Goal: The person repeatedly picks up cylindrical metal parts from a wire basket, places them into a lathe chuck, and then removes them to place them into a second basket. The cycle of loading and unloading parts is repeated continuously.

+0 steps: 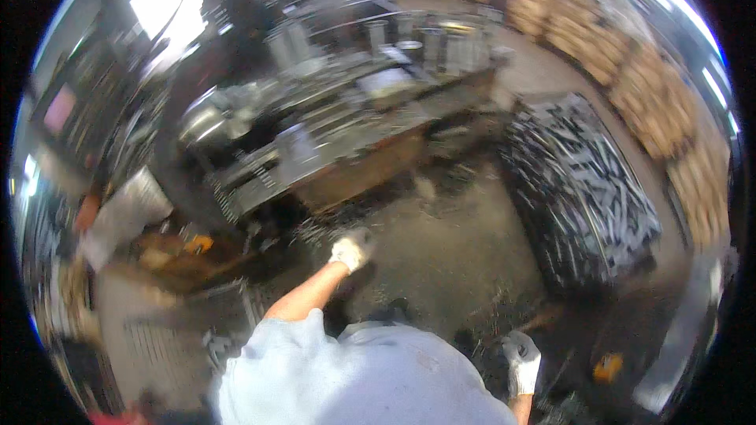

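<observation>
My left hand (pixel 352 249) wears a work glove with a white cuff and dark grey fingers. It hangs in front of my body, over the dark floor near a long metal machine bench (pixel 354 165). Motion smears its fingers, so I cannot make out anything held. At the lower right, my right hand (pixel 522 358), in a similar glove, is low at my side. Its fingers look bent, but blur hides whether they close on something. Neither hand visibly touches the bench or the bin.
To the right stands a large bin (pixel 551 260) heaped with long metal pieces (pixel 598 181). Stacked tan sacks or bundles (pixel 654 102) line the far right. A wire rack (pixel 189 330) stands at lower left. Metal scraps litter the floor (pixel 449 252) by the bench.
</observation>
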`<state>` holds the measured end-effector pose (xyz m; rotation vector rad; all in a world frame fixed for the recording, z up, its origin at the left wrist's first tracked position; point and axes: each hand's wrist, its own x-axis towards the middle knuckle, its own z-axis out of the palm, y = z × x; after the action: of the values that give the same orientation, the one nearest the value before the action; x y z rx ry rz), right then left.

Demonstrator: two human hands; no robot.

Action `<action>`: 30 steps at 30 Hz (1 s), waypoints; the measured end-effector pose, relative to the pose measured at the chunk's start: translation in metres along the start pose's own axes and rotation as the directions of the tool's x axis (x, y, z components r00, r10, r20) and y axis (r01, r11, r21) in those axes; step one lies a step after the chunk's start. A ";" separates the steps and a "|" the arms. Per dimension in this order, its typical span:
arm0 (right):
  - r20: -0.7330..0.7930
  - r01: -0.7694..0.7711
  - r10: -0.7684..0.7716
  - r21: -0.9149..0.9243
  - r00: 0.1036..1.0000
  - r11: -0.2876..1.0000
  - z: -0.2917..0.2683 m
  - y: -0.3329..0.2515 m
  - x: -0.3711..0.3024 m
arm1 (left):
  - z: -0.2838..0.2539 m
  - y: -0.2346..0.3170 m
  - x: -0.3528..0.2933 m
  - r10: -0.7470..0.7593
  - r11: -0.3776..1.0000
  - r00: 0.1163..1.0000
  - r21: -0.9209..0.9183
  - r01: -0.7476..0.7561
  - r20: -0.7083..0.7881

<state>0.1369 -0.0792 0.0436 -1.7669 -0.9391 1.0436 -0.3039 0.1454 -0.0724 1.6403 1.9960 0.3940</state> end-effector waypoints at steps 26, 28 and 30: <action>0.920 0.777 -0.315 0.018 0.234 0.629 0.383 -0.299 0.377 | -0.232 -0.263 -0.056 -0.762 0.363 -0.296 -0.758 0.542 -0.576; 0.918 0.873 -0.383 0.097 0.107 0.477 0.401 -0.322 0.404 | -0.230 -0.275 -0.058 -0.734 0.370 -0.304 -0.733 0.571 -0.607; 0.888 0.964 -0.445 0.208 -0.116 0.165 0.421 -0.348 0.415 | -0.224 -0.293 -0.064 -0.768 0.403 -0.244 -0.743 0.534 -0.592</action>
<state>-0.1556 0.5352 0.1322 -0.3837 -2.7771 0.6626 -0.6604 0.0405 -0.0305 -0.4764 3.1132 1.2785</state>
